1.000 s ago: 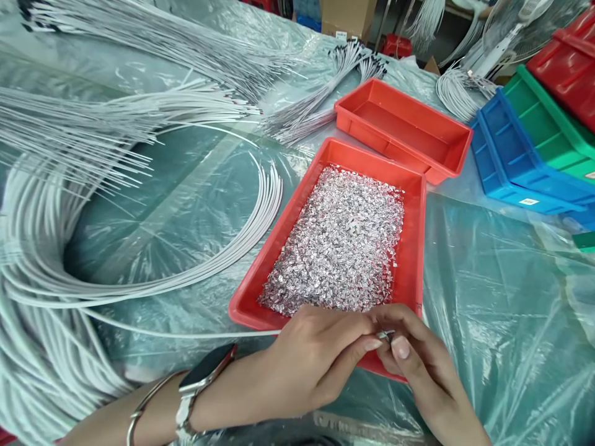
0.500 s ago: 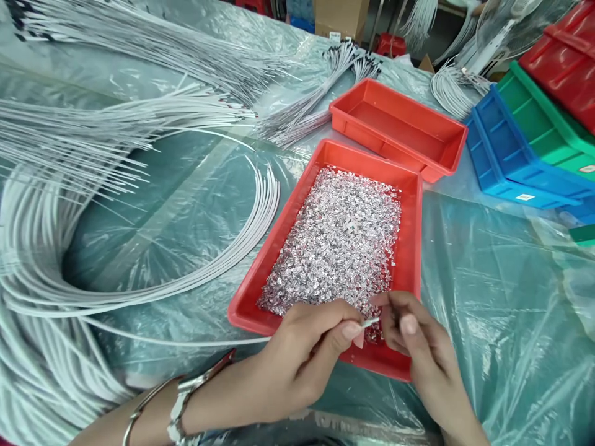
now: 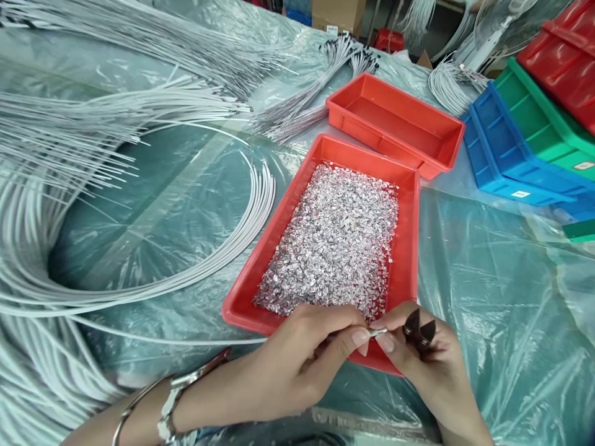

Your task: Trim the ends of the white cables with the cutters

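My left hand (image 3: 320, 353) is closed, pinching a white cable (image 3: 171, 339) between thumb and forefinger near its end. The cable runs out behind that hand to the left. My right hand (image 3: 427, 359) has its thumb and forefinger closed at the cable's tip, over the near right corner of a red tray (image 3: 246, 317). In the same hand sits a pair of dark wire cutters (image 3: 419, 333), jaws pointing up and apart, handles hidden in the palm. Many small shiny metal pieces (image 3: 330, 241) fill the tray.
A coil of white cables (image 3: 186, 282) lies left of the tray. More cable bundles (image 3: 297, 105) stretch behind it. Another red tray (image 3: 395, 121) touches the first at the back. Blue bins (image 3: 511, 155), green bins (image 3: 548, 118) and a red bin (image 3: 562, 62) are stacked at right.
My right thumb and forefinger have come to the cable's tip, where they were apart from it before. The cutters' jaws now show above the right hand.
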Demonstrator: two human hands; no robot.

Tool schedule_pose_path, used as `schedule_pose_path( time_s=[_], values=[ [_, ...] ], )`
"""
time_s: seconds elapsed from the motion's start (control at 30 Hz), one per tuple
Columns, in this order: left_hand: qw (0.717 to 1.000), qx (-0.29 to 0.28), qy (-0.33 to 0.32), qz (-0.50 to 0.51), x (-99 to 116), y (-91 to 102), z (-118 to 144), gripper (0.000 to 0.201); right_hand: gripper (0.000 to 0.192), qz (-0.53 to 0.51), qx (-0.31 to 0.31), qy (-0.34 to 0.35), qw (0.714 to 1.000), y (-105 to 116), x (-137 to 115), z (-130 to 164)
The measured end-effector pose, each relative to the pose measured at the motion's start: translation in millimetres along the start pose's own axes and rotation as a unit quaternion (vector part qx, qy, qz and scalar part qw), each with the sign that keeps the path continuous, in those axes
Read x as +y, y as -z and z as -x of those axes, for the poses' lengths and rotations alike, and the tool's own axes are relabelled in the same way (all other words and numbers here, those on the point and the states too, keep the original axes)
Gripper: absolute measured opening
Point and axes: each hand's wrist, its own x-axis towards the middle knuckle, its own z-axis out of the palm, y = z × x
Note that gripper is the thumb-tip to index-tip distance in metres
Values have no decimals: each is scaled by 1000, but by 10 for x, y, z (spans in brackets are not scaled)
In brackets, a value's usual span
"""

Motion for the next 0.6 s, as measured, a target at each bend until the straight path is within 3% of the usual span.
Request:
schedule_pose_path(
  time_s=[0.3, 0.47, 0.6],
  values=[
    [998, -43, 29, 30, 18, 33, -9, 21, 14, -12, -1, -25, 1000, 10, 16, 26],
    [999, -18, -19, 26, -7, 7, -6, 15, 11, -2, 4, -27, 1000, 5, 15, 42],
    [997, -54, 34, 42, -8, 24, -7, 19, 12, 13, 10, -22, 1000, 7, 35, 35]
  ],
)
